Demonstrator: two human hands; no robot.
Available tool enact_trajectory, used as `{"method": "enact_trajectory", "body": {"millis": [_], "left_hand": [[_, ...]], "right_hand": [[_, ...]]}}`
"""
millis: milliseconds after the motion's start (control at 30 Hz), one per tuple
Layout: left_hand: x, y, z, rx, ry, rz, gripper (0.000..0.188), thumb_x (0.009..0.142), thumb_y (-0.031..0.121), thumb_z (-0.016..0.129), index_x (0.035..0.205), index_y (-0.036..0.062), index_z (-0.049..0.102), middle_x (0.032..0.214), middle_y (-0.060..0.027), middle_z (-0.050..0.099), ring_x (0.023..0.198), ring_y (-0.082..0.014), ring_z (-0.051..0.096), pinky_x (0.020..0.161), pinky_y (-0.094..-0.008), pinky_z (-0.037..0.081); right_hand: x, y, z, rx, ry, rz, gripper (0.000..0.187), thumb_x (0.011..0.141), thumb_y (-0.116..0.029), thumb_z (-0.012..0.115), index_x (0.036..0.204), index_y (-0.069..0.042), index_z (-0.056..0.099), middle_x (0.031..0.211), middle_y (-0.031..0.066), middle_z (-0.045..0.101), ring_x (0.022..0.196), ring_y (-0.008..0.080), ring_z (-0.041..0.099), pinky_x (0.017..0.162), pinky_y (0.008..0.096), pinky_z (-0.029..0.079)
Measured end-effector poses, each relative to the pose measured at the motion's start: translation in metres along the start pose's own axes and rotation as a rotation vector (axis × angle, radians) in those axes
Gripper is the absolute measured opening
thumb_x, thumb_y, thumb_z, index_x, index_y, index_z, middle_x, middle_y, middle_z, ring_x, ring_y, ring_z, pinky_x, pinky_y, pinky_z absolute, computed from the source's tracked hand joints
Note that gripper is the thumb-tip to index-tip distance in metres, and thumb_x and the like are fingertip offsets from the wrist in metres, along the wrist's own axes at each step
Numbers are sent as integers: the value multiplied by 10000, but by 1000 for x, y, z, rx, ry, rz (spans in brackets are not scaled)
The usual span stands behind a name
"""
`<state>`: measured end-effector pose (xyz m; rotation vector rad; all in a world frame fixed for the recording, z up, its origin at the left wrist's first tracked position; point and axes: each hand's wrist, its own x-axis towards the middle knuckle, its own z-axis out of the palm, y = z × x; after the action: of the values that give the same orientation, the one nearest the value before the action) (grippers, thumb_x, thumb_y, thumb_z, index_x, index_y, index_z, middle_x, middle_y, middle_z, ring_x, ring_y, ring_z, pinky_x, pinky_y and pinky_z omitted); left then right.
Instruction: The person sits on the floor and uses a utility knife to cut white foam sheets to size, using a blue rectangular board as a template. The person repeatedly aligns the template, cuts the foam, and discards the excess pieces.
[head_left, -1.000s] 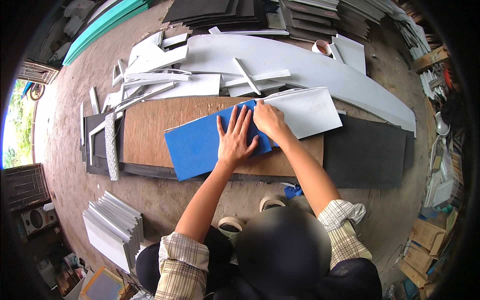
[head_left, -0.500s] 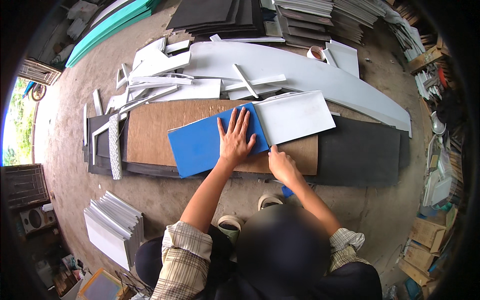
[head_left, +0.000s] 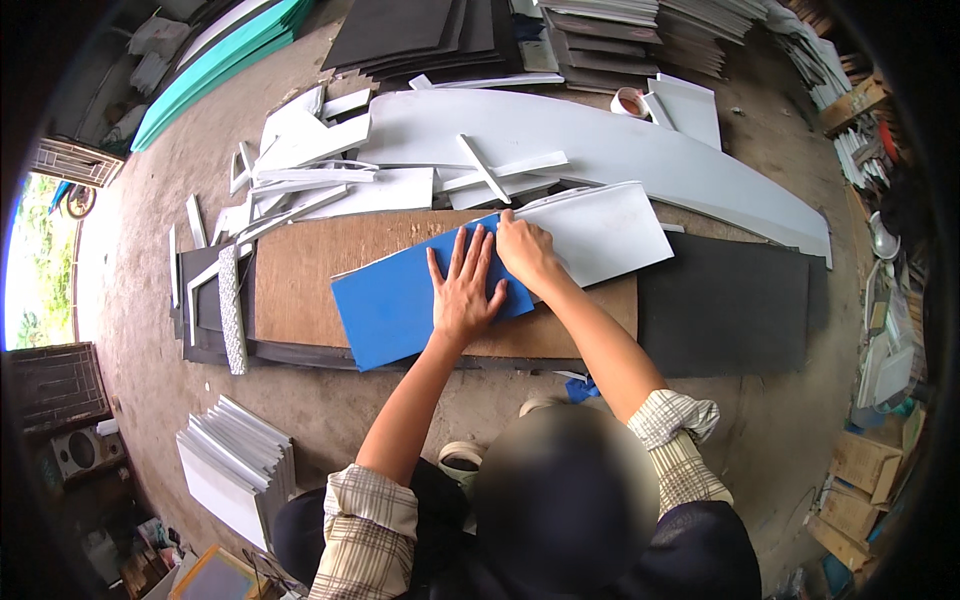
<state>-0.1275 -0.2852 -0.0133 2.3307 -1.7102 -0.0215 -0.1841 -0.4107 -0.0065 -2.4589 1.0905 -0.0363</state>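
My left hand (head_left: 464,292) lies flat with fingers spread on a blue rectangular panel (head_left: 385,310), pressing near its right end. My right hand (head_left: 526,250) is closed at the panel's upper right edge; whatever it grips is hidden by the fingers. A white sheet (head_left: 612,235) lies under the blue panel's right edge and sticks out to the right. Both rest at a slant on a brown wooden board (head_left: 300,285). Beneath that board is a dark grey sheet (head_left: 720,305).
White offcuts (head_left: 310,140) lie heaped beyond the board, beside a long curved white sheet (head_left: 600,135). A roll of tape (head_left: 629,102) sits at the back. White panels (head_left: 235,470) are stacked at the near left. Dark sheets (head_left: 400,35) and boxes (head_left: 860,470) stand around the floor.
My right hand has moved away from me, from the blue panel's near right corner up along its right edge to the far corner. My left hand stays pressed on the panel.
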Motion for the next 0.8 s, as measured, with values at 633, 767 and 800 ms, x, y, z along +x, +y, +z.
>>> {"method": "enact_trajectory", "body": {"millis": [633,767,800], "left_hand": [[-4,0,-3,0,8,-16,661,819,414,451,1378,122,255,1446,-21,210,1351,-206,121,1023,-612,29],[-2,-2,0,10,8,-14,658,818,417,451,1374,117,266,1445,-18,213,1352,-200,117,1030,-604,26],[-4,-4,-1,19,12,-20,659,817,419,452,1374,117,266,1444,-18,214,1352,-199,117,1030,-604,26]], "right_hand": [[-146,26,0,78,-295,144,242,901,-226,393,976,2,422,737,270,598,738,437,597,661,512,483],[-138,24,-17,45,-245,107,243,894,-235,412,972,-5,422,668,228,601,674,406,607,602,484,494],[-130,13,-30,57,-217,114,240,894,-236,414,969,-8,425,661,220,602,663,405,607,591,477,496]]}}
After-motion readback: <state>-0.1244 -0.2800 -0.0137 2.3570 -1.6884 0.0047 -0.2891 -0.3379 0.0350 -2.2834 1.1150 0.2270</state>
